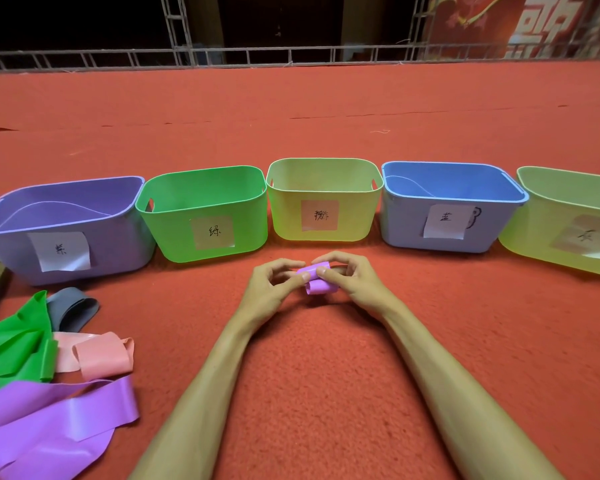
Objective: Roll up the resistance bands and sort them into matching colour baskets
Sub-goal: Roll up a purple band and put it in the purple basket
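A small purple band roll [318,284] is pinched between my left hand [274,285] and my right hand [350,278], low over the red carpet in front of the yellow-green basket [357,220]. Both thumbs press on its top. The purple basket [11,251] stands at the far left of the row, then the green basket [174,233], then the yellow-green one, then the blue basket [406,230], then another yellow-green basket [534,247] at the right edge. Each basket carries a paper label.
Loose bands lie at the lower left: a grey one [71,308], a green one [14,344], a pink one [97,356] and long purple ones [56,414]. A metal truss rail [291,55] runs along the carpet's far edge.
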### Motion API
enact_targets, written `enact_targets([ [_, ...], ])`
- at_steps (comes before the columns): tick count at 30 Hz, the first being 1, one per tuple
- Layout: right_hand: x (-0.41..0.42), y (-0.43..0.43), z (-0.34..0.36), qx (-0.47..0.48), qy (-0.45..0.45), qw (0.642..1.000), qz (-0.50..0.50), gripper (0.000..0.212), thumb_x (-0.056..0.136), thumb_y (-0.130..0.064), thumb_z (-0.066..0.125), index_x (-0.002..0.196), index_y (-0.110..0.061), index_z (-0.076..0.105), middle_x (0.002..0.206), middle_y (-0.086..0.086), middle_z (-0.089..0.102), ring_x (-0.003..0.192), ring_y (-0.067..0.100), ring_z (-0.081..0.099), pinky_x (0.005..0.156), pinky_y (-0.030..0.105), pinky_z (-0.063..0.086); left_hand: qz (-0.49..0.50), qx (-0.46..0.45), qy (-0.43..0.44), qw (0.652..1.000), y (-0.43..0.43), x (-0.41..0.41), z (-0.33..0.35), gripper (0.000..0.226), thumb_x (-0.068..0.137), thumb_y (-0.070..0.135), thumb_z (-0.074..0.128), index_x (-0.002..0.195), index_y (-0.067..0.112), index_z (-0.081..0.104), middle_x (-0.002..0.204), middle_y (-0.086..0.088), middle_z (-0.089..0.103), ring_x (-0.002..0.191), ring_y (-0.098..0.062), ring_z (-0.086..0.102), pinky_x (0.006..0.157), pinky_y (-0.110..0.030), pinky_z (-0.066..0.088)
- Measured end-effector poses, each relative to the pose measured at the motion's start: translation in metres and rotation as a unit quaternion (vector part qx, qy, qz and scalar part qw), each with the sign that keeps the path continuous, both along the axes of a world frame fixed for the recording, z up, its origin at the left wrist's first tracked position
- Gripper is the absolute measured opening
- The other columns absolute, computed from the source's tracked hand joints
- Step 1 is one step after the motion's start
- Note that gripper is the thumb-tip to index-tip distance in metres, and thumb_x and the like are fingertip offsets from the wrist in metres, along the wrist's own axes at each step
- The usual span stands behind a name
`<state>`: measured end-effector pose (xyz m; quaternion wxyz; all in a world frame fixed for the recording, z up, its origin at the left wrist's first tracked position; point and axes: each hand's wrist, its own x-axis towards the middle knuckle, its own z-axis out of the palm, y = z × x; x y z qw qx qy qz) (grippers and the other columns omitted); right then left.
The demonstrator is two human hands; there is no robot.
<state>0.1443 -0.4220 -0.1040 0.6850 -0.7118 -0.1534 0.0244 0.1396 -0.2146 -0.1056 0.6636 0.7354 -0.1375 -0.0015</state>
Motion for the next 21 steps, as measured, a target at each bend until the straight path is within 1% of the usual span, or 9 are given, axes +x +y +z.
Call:
enact_targets([
  [3,-0.0028,-0.0009,0.0034,-0.01,0.002,1.0,0.001,0.022,0.098,-0.008,0.068,0.119,-0.003,0.068,0.093,0.018,0.075,0.075,0.016,0.067,0.054,0.022,0.048,-0.014,0.039,0.001,0.999,-0.0004,0.0,-0.0017,0.029,0.088,0.048,0.072,0.095,0.021,0.08,0.095,-0.002,0.08,0.091,-0.015,0.073,0.094,-0.042,0.055],
  [4,-0.0024,-0.0013,0.0029,-0.013,0.0,1.0,0.002,0.022,0.098,-0.007,0.069,0.119,-0.003,0.068,0.092,0.016,0.074,0.075,0.014,0.066,0.055,0.022,0.048,-0.013,0.057,0.0,0.998,0.0001,0.0004,-0.0025,0.032,0.09,0.052,0.069,0.093,0.022,0.08,0.094,-0.002,0.08,0.089,-0.016,0.073,0.094,-0.047,0.055],
  [5,-0.0016,-0.0019,0.0019,-0.019,-0.006,1.0,0.004,0.023,0.097,-0.007,0.07,0.119,-0.003,0.069,0.094,0.017,0.075,0.079,0.014,0.067,0.061,0.023,0.05,-0.013,0.061,-0.001,0.998,0.0005,0.0011,-0.0034,0.031,0.092,0.049,0.069,0.093,0.02,0.08,0.093,-0.003,0.08,0.088,-0.016,0.072,0.092,-0.048,0.055],
  [7,-0.0002,-0.002,0.0006,-0.031,-0.018,0.999,0.004,0.027,0.092,-0.01,0.073,0.118,-0.004,0.07,0.104,0.02,0.076,0.089,0.017,0.07,0.077,0.028,0.053,-0.013,0.041,-0.003,0.999,0.0007,0.0008,-0.0029,0.021,0.096,0.032,0.073,0.095,0.012,0.079,0.094,-0.008,0.08,0.085,-0.015,0.07,0.086,-0.042,0.054],
  [9,-0.0007,0.0005,0.0016,-0.029,-0.011,1.0,-0.005,0.03,0.087,-0.02,0.074,0.114,-0.005,0.073,0.106,0.019,0.076,0.093,0.018,0.07,0.085,0.029,0.052,-0.018,0.031,-0.015,0.999,0.0007,-0.0009,-0.0002,0.014,0.096,0.02,0.073,0.098,0.007,0.078,0.095,-0.014,0.079,0.084,-0.013,0.069,0.083,-0.031,0.052],
  [11,-0.0003,0.0032,0.0015,-0.03,0.001,0.999,-0.021,0.029,0.086,-0.03,0.073,0.105,-0.007,0.075,0.1,0.016,0.077,0.09,0.015,0.067,0.087,0.031,0.049,-0.025,0.029,-0.031,0.999,0.0008,-0.0028,0.0006,0.012,0.094,0.014,0.074,0.101,0.006,0.078,0.095,-0.015,0.078,0.083,-0.01,0.068,0.079,-0.021,0.051],
  [14,0.0005,0.0058,-0.0021,-0.03,0.001,0.999,-0.019,0.032,0.09,-0.037,0.071,0.095,-0.006,0.076,0.089,0.012,0.073,0.083,0.02,0.06,0.078,0.038,0.043,-0.031,0.023,-0.039,0.999,0.0016,-0.0039,0.0009,0.013,0.092,0.006,0.075,0.104,0.002,0.077,0.1,-0.012,0.079,0.089,-0.009,0.07,0.082,-0.018,0.05],
  [18,-0.0025,0.0018,0.0011,-0.043,-0.023,0.999,-0.004,0.018,0.097,-0.015,0.071,0.105,0.0,0.074,0.1,0.019,0.076,0.089,0.018,0.066,0.083,0.033,0.049,-0.042,0.011,-0.05,0.998,0.0041,-0.0025,-0.0005,0.021,0.089,0.003,0.078,0.109,0.003,0.076,0.106,-0.009,0.079,0.097,-0.013,0.071,0.09,-0.022,0.053],
  [21,-0.0048,0.0016,0.0014,-0.023,-0.04,0.999,0.003,0.021,0.092,-0.013,0.076,0.108,-0.001,0.072,0.106,0.021,0.076,0.094,0.022,0.069,0.087,0.039,0.053,-0.034,-0.006,-0.025,0.999,0.0054,0.0007,0.0003,0.035,0.08,0.014,0.083,0.113,0.008,0.074,0.105,-0.005,0.078,0.096,-0.012,0.069,0.09,-0.023,0.052],
])
